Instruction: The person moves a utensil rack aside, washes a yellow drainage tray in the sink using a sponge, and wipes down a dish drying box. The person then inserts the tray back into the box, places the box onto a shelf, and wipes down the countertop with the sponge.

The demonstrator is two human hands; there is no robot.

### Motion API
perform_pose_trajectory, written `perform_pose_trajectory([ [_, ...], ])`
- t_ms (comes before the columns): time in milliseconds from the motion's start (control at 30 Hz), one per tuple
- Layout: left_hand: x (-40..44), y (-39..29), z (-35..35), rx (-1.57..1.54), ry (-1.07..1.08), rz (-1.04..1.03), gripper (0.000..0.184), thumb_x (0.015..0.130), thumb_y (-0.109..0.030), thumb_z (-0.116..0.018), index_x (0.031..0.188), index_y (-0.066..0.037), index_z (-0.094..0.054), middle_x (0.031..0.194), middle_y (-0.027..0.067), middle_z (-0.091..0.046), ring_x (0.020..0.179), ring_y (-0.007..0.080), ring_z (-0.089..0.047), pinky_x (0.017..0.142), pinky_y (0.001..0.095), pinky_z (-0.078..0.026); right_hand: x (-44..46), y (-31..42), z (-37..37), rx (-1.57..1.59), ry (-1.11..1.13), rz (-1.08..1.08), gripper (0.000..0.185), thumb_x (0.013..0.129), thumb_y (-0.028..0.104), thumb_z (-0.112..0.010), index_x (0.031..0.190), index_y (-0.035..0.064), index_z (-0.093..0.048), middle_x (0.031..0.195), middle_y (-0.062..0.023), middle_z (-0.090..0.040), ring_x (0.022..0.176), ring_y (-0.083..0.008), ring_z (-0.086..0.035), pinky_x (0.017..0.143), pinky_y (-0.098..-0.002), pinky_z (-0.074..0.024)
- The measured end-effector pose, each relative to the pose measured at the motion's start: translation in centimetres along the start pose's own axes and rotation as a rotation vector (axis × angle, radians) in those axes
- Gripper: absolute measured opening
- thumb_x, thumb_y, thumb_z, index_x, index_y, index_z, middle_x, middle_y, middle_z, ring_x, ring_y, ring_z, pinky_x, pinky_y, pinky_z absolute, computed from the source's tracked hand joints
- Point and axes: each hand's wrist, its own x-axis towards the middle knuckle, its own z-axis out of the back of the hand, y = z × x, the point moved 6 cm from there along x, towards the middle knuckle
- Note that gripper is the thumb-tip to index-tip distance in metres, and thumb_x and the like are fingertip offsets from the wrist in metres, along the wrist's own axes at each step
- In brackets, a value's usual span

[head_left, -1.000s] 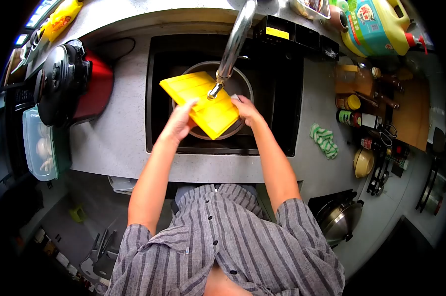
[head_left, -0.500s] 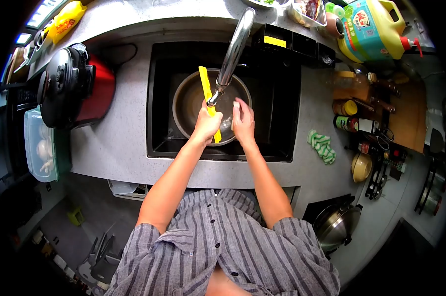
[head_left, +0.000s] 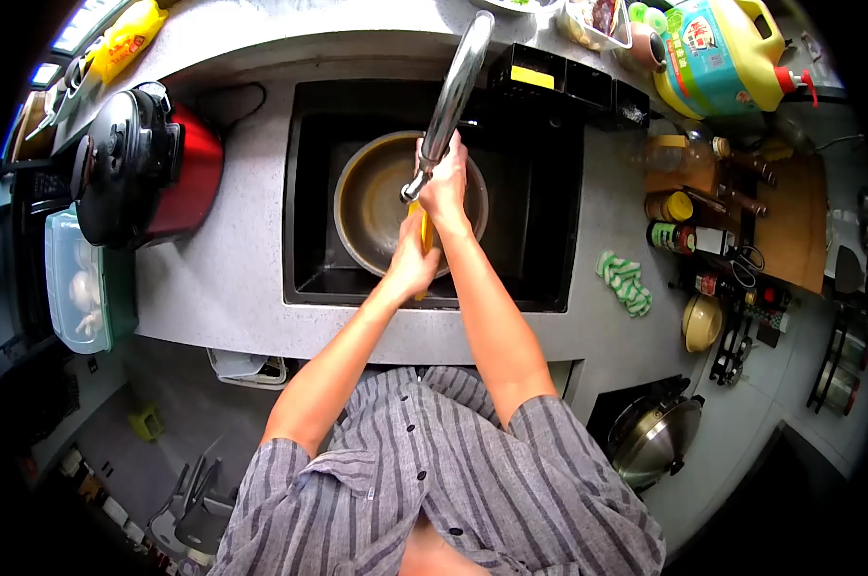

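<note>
A yellow board [head_left: 426, 230] is seen edge-on over a round metal basin [head_left: 365, 206] in the black sink [head_left: 304, 230]. My left hand [head_left: 412, 261] is closed around its near part. Against the far part lies my right hand [head_left: 445, 182], whose fingers are partly hidden behind the chrome faucet [head_left: 458, 91]; what they press on is hard to make out. The faucet's spout hangs just above the board, beside my hands.
A red pressure cooker [head_left: 189, 158] and a lidded box [head_left: 81, 288] stand left. Right of the sink lies a green-striped cloth [head_left: 626, 283], with jars [head_left: 669, 206] and knives [head_left: 746, 204] beyond. Black holders [head_left: 568, 82] line the back edge.
The yellow board has turned from its broad face to edge-on and moved slightly nearer to me. My right hand, apart from it half a second ago, has come across to it.
</note>
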Motion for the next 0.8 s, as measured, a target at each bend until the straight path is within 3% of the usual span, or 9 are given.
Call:
perform_pose_trajectory([
  [67, 0.6, 0.0, 0.1, -0.123, 0.045, 0.096, 0.070, 0.080, -0.006, -0.062, 0.145, 0.003, -0.037, 0.143, 0.0290, -0.042, 0.138, 0.0408, -0.040, 0.115, 0.0430, -0.033, -0.6, -0.8, -1.0, 0.036, 0.086, 0.045, 0.023, 0.095, 0.020, -0.063, 0.110, 0.0036, -0.057, 0.108, -0.0211, -0.058, 0.103, -0.0378, -0.057, 0.095, -0.0463, -0.0450],
  [167, 2.2, 0.8, 1.2, -0.180, 0.047, 0.013, 0.067, 0.081, -0.009, -0.064, 0.143, 0.002, -0.041, 0.142, 0.0279, -0.044, 0.136, 0.0382, -0.043, 0.113, 0.0419, -0.035, -3.2, -4.2, -3.2, 0.097, 0.335, -0.043, 0.023, 0.097, 0.017, -0.058, 0.114, 0.0016, -0.057, 0.111, -0.0194, -0.057, 0.105, -0.0357, -0.056, 0.099, -0.0437, -0.0435],
  [200, 2.0, 0.6, 1.7, -0.067, 0.049, -0.013, 0.072, 0.080, -0.011, -0.065, 0.146, -0.001, -0.038, 0.141, 0.0216, -0.047, 0.132, 0.0329, -0.047, 0.111, 0.0383, -0.037, -4.5, -4.7, -2.7, 0.198, 0.329, -0.079, 0.032, 0.097, 0.016, -0.058, 0.125, 0.0025, -0.054, 0.120, -0.0192, -0.056, 0.114, -0.0349, -0.055, 0.103, -0.0422, -0.0419],
  [333, 0.7, -0.1, 2.4, -0.740, 0.457, 0.314, 0.081, 0.080, -0.017, -0.061, 0.153, -0.009, -0.029, 0.141, 0.0069, -0.047, 0.128, 0.0227, -0.047, 0.109, 0.0375, -0.038, -6.3, -3.1, -1.4, 0.162, 0.522, -0.178, 0.060, 0.097, 0.017, -0.058, 0.152, 0.0082, -0.037, 0.146, -0.0177, -0.047, 0.136, -0.0312, -0.047, 0.113, -0.0382, -0.0360],
  [367, -0.1, -3.2, 4.0, -0.759, 0.425, 0.380, 0.070, 0.084, -0.022, -0.055, 0.150, -0.009, -0.036, 0.137, 0.0069, -0.052, 0.129, 0.0237, -0.049, 0.110, 0.0394, -0.038, -6.2, -1.1, -0.7, 0.177, 0.537, -0.195, 0.060, 0.095, 0.018, -0.062, 0.151, 0.0083, -0.041, 0.150, -0.0197, -0.044, 0.141, -0.0335, -0.042, 0.115, -0.0403, -0.0347],
  [433, 1.3, -4.3, 5.3, -1.321, 0.516, 0.293, 0.059, 0.087, -0.032, -0.050, 0.140, -0.008, -0.050, 0.139, 0.0109, -0.055, 0.131, 0.0265, -0.050, 0.113, 0.0455, -0.037, -6.2, 1.8, -0.6, -0.029, 0.549, 0.165, 0.063, 0.092, 0.020, -0.065, 0.150, 0.0089, -0.043, 0.150, -0.0233, -0.043, 0.141, -0.0372, -0.042, 0.115, -0.0435, -0.0346],
  [500, 2.6, -3.2, 5.8, -1.214, 0.192, 0.329, 0.055, 0.102, -0.054, -0.040, 0.127, -0.008, -0.058, 0.123, 0.0081, -0.065, 0.115, 0.0237, -0.060, 0.104, 0.0405, -0.046, -7.1, 2.1, -0.8, -0.088, 0.519, 0.150, 0.063, 0.089, 0.018, -0.066, 0.147, 0.0072, -0.046, 0.148, -0.0286, -0.042, 0.138, -0.0446, -0.042, 0.114, -0.0470, -0.0350],
  [633, 4.1, 2.7, 5.2, -1.152, -0.116, 0.551, 0.038, 0.102, -0.038, -0.057, 0.124, -0.007, -0.060, 0.113, 0.0095, -0.068, 0.105, 0.0205, -0.066, 0.093, 0.0370, -0.054, -9.4, 1.7, -1.3, -0.193, 0.460, 0.281, 0.066, 0.084, 0.012, -0.070, 0.146, 0.0079, -0.046, 0.147, -0.0280, -0.043, 0.133, -0.0459, -0.045, 0.112, -0.0487, -0.0383],
  [800, 4.0, 3.7, 7.1, -1.186, -0.162, 0.383, 0.046, 0.104, -0.036, -0.054, 0.136, -0.003, -0.053, 0.127, 0.0129, -0.065, 0.115, 0.0254, -0.064, 0.099, 0.0413, -0.054, -11.9, 1.5, 1.6, -0.223, 0.441, 0.405, 0.064, 0.085, 0.011, -0.073, 0.144, 0.0072, -0.048, 0.144, -0.0242, -0.044, 0.128, -0.0437, -0.049, 0.109, -0.0464, -0.0411],
])
